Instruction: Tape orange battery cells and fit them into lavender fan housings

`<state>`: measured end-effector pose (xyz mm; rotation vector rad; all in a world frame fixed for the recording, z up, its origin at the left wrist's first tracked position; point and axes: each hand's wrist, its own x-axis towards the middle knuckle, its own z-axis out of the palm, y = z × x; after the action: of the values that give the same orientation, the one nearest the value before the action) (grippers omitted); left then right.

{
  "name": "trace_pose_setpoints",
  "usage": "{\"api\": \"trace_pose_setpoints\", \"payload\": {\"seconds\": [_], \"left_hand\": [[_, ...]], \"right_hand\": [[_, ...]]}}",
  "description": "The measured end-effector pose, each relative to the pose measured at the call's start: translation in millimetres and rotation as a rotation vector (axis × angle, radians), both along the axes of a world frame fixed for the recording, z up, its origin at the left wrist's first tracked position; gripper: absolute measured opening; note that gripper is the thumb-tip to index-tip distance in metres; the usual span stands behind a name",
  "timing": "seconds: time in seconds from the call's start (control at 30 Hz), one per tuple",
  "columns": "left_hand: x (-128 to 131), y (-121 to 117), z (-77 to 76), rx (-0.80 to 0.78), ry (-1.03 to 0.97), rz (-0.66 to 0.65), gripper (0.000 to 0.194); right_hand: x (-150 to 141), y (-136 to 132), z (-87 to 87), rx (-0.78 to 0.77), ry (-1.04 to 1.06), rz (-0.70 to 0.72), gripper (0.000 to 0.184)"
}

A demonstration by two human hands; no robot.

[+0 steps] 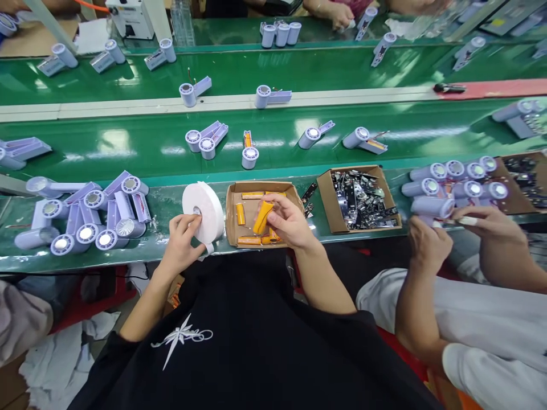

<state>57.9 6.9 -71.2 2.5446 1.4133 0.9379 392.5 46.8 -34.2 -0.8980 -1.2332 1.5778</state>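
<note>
My left hand [183, 240] grips a roll of white tape [212, 212] that stands on its edge, with fingers at its core and the thumb low near the loose tape end. In my right hand [291, 221] is an orange cylindrical battery [262, 218], pinched between thumb and fingers above a shallow cardboard box [229, 219]. Several more orange batteries [240, 214] lie in that box, partly hidden by my right hand.
A box of small circuit boards [363, 196] is on the right. Lilac fan-like housings [109, 239] cluster at left; others [310, 136] sit along the green conveyor belt [154, 136]. A co-worker's hands [429, 242] handle a housing at right. Another person's hand [342, 16] shows across the belt.
</note>
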Motion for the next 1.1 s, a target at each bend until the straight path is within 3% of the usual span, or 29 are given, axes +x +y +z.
{"api": "trace_pose_setpoints", "payload": {"seconds": [0.17, 0.3, 0.5, 0.7, 0.87, 0.97, 1.1], "left_hand": [[7.9, -2.7, 1.4, -0.064, 0.066, -0.048, 0.077], [8.0, -3.5, 0.9, -0.070, 0.072, -0.054, 0.077], [8.3, -5.2, -1.0, -0.092, 0.087, -0.067, 0.076], [9.6, -6.9, -4.0, -0.119, 0.084, -0.081, 0.078], [10.6, -6.0, -1.9, -0.103, 0.077, -0.093, 0.078], [10.3, -7.0, 1.1, -0.048, 0.069, -0.095, 0.076], [8.1, -11.4, 2.8, -0.032, 0.115, -0.073, 0.064]], "right_hand": [[-19.8, -1.9, 3.6, -0.037, 0.121, -0.113, 0.052], [-24.1, -0.9, 3.5, -0.089, 0.139, -0.163, 0.057], [-28.5, -1.4, -2.7, -0.098, 0.193, -0.264, 0.051], [-24.7, -2.4, -4.0, -0.212, 0.351, -0.203, 0.039], [-23.6, -12.6, -3.3, -0.192, 0.314, -0.056, 0.052], [-30.0, -19.1, -1.0, -0.120, 0.268, -0.190, 0.050], [-41.3, -22.0, 3.8, 0.032, 0.116, -0.418, 0.032]]}}
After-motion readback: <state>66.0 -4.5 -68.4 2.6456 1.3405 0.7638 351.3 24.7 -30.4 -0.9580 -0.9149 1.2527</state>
